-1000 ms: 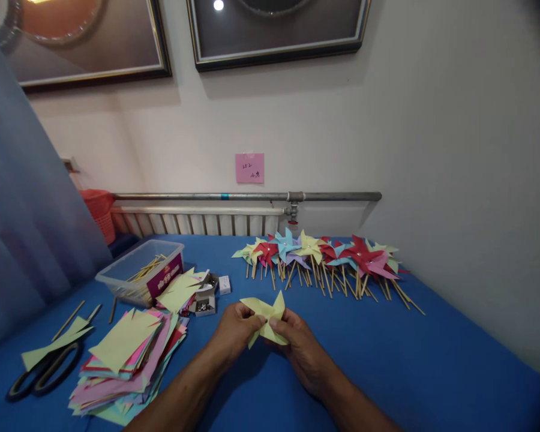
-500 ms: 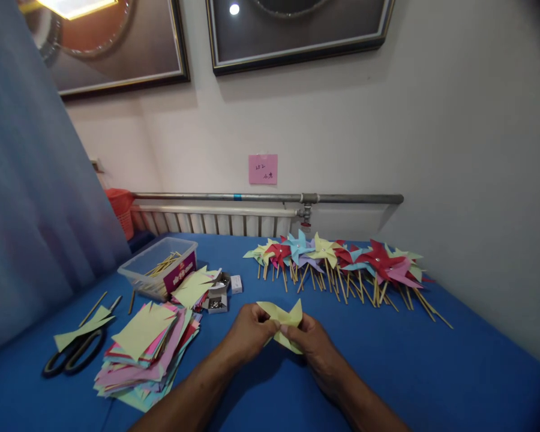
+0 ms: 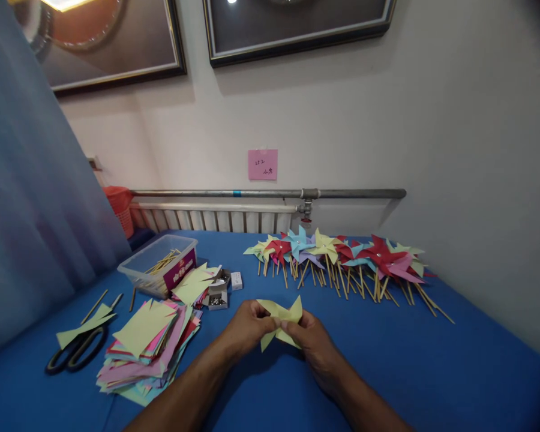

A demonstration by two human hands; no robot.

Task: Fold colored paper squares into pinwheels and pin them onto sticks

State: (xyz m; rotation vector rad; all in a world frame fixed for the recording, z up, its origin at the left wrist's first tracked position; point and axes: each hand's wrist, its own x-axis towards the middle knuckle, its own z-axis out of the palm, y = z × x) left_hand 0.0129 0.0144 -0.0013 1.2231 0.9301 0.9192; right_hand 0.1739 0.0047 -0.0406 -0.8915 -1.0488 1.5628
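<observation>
A yellow paper pinwheel [image 3: 279,312] is held between my two hands above the blue table, its pointed blades folded in toward the middle. My left hand [image 3: 251,324] grips it from the left, thumb pressed near the centre. From the other side my right hand [image 3: 311,337] pinches it, its thumb almost meeting the left one. No stick shows on this pinwheel. Left of my hands lies a stack of cut coloured paper [image 3: 146,348]. Beyond it are a smaller paper pile [image 3: 193,287] and a small open box of metal pins or tacks [image 3: 216,300].
Finished pinwheels on sticks [image 3: 324,246] lie in a row at the back right. A clear plastic tub [image 3: 150,273] holds wooden sticks. Black-handled scissors [image 3: 78,351] lie at left under a paper piece. A radiator [image 3: 225,222] and pipe [image 3: 270,194] run along the wall.
Both hands stay in nearly the same place on the pinwheel. A lower-left blade now shows more beneath my thumbs. The view has tilted slightly downward.
</observation>
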